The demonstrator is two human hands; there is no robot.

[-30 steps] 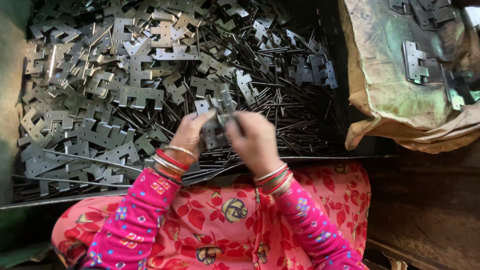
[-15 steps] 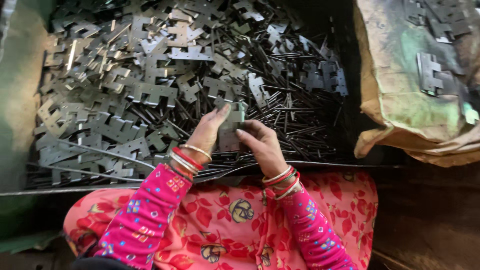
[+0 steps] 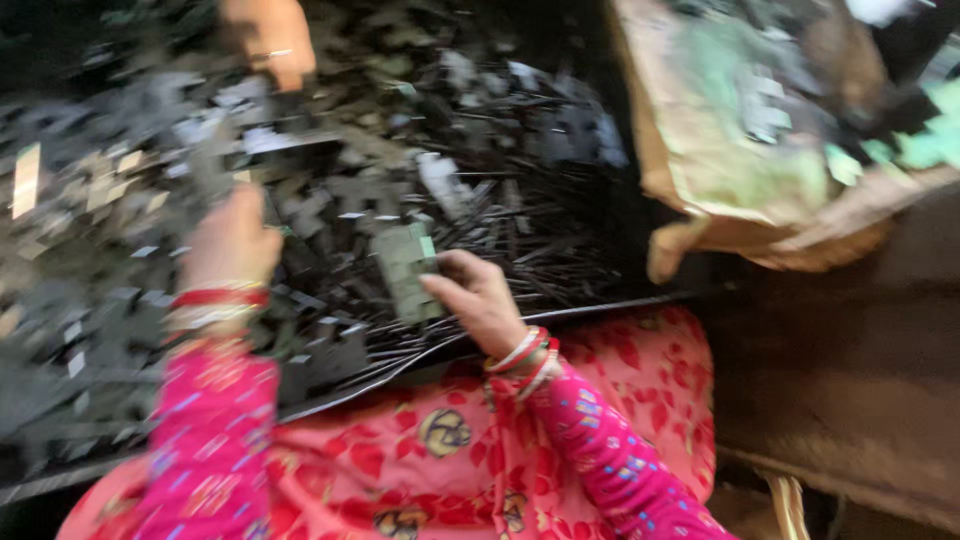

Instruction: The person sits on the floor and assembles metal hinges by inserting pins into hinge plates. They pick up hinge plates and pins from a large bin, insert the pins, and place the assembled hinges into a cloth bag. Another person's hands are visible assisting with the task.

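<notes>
The left hand point(image 3: 232, 240) has separated, reaching open-fingered into the bracket pile point(image 3: 120, 200); the right hand point(image 3: 480, 295) grips the metal plate stack point(image 3: 408, 270), long axis near-upright.

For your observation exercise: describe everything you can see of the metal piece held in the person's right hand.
The metal piece is a small, flat, grey-green plate, blurred by motion. It looks like stamped sheet metal, roughly rectangular, tilted nearly upright. The right hand pinches its right edge. It sits above the heap of similar metal parts; finer detail cannot be made out.
</notes>
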